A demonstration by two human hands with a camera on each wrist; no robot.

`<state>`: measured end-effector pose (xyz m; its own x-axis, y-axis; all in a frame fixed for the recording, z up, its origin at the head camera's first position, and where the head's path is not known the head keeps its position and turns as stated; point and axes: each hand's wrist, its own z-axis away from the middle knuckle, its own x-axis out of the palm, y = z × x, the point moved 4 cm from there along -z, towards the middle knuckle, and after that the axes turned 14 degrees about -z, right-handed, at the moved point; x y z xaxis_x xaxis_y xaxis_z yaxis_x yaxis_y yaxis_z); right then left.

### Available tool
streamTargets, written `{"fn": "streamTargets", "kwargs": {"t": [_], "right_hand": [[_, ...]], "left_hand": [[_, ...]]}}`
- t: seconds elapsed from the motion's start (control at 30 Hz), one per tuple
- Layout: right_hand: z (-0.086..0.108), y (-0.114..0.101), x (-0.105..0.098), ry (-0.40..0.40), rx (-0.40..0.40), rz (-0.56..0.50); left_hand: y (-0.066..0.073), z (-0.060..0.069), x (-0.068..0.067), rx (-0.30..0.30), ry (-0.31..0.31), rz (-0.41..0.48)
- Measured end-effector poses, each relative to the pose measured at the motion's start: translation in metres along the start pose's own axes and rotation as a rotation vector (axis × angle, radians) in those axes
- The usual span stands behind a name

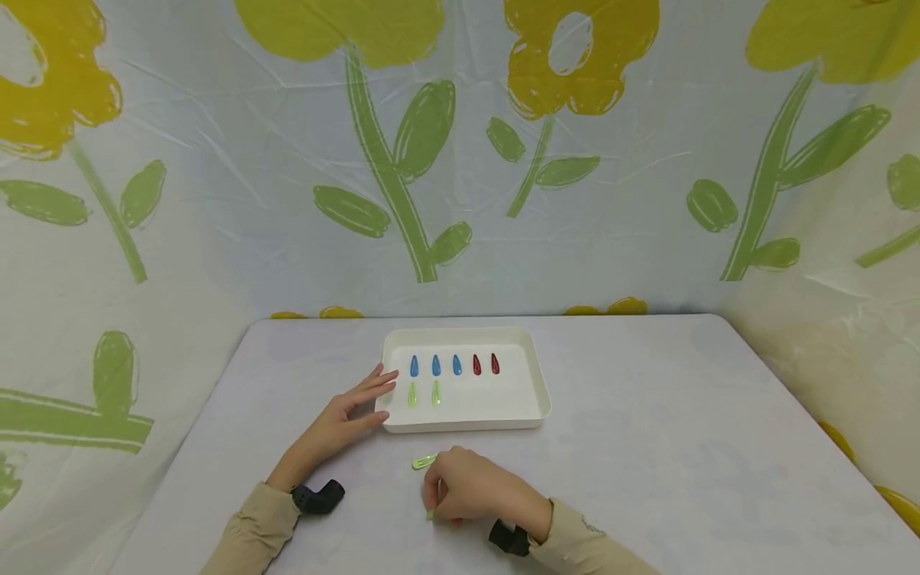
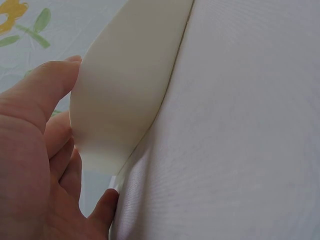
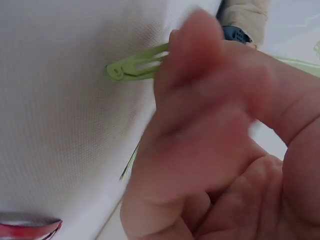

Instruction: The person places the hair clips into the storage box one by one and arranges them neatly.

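Light-green teardrop-shaped hair clip pinched at one end by right hand, fingers curled, on the person's side of the shallow white rectangular tray. Second light-green clip lies just in front of tray, partly hidden by that hand. Part of a glossy red clip also shows on the white tabletop, in front of tray. Left hand not clenched: fingers spread, touching tray's left end. Inside tray: far row three blue clips, two dark-red clips; near row two light-green clips.

High head, close left wrist views share tray.
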<state>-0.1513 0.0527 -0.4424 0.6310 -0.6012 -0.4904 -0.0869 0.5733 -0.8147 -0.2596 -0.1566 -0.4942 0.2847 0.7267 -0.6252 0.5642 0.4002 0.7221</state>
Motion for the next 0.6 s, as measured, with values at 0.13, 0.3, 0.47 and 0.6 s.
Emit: {"fn": "streamTargets", "kwargs": {"t": [0.13, 0.3, 0.47, 0.6], "right_hand": [[0.0015, 0.0002, -0.0006, -0.005, 0.009, -0.016], [0.0035, -0.0024, -0.0018, -0.022, -0.001, 0.007], [0.0045, -0.0037, -0.0012, -0.017, 0.002, 0.029], [0.0046, -0.0041, 0.0014, -0.008, 0.01, 0.063]], "left_hand": [[-0.0003, -0.0013, 0.0005, 0.015, 0.002, -0.003], [0.0001, -0.0009, 0.0002, 0.017, 0.0, -0.012], [0.0004, -0.0013, -0.0004, 0.016, -0.001, -0.022], [0.0001, -0.0001, 0.0002, 0.008, 0.001, -0.023]]}}
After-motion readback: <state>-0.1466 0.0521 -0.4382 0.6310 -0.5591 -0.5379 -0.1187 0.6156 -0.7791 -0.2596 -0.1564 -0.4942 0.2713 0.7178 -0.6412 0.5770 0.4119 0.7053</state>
